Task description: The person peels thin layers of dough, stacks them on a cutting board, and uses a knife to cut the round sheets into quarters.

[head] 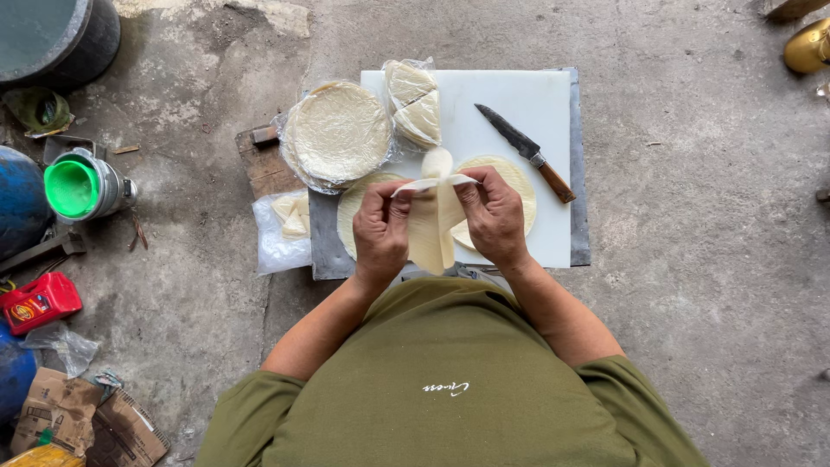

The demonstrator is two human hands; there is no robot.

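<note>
white cutting board (519, 95), cream wrappers (339, 130) — brown-handled knife (525, 149), green-lidded container (73, 188), red bottle (39, 301)

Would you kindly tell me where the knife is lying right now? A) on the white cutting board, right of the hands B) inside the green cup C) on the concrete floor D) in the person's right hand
A: the knife rests untouched on the white cutting board, while both hands hold a folded wrapper.
</note>
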